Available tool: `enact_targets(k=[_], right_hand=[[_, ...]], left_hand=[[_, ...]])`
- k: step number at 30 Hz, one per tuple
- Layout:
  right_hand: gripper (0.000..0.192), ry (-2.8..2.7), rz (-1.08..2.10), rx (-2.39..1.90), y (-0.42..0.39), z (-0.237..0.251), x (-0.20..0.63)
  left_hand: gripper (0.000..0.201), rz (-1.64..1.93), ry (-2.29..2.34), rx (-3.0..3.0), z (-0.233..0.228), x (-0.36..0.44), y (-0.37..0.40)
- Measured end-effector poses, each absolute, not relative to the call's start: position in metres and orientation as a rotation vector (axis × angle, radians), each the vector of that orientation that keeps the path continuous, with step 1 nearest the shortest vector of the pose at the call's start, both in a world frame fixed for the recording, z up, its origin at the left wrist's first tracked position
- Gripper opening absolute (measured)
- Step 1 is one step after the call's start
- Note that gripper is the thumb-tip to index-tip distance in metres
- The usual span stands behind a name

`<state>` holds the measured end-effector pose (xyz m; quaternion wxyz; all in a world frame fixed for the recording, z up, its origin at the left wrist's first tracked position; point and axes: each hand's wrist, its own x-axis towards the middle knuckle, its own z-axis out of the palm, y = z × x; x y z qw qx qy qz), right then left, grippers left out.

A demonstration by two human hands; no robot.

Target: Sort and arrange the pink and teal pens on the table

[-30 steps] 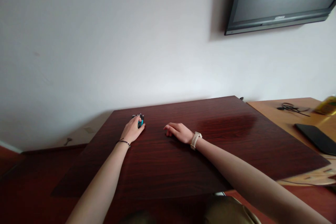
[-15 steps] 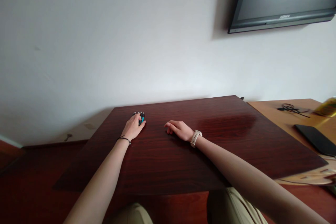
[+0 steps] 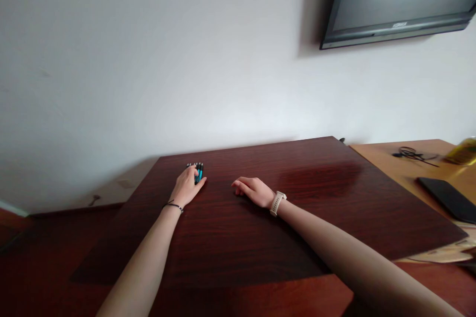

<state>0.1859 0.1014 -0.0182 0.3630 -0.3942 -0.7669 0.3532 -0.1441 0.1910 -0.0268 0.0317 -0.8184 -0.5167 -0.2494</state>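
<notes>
Several pens [image 3: 201, 172] with black and turquoise barrels lie side by side on the dark red-brown table [image 3: 230, 242], tips toward the wall. My left hand [image 3: 186, 185], with a thin dark bracelet at its wrist, is laid over them. Its fingers curl around the row on the left and top, and the thumb sits along the right side. The hand hides part of the row. To the right, my right hand [image 3: 256, 192] rests on the tabletop with its fingers loosely curled inward and nothing visible in them. A pale watch band [image 3: 278, 203] circles that wrist.
A lighter wooden desk [image 3: 375, 151] adjoins on the right, holding a coiled black cable [image 3: 411, 153], a dark phone-like slab [image 3: 446, 198] and a yellow item [image 3: 463, 152]. A television [image 3: 397, 5] hangs on the white wall behind the table.
The view has shifted slightly, and the knees at the bottom have left the picture. Both hands keep nearly the same places; slightly more of the pens shows beside my left hand.
</notes>
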Motion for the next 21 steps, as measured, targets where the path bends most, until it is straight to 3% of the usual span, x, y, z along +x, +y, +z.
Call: enact_targets(k=[10, 21], right_hand=[[0.044, -1.952, 0.923, -1.030, 0.1011, -0.0105, 0.1808], [0.047, -1.967, 0.877, -1.013, 0.1016, -0.0140, 0.1822]], left_hand=[[0.027, -0.833, -1.542, -2.487, -0.0355, -0.1538, 0.1919], [0.027, -0.767, -1.595, -2.485, -0.0275, -0.1512, 0.1883]])
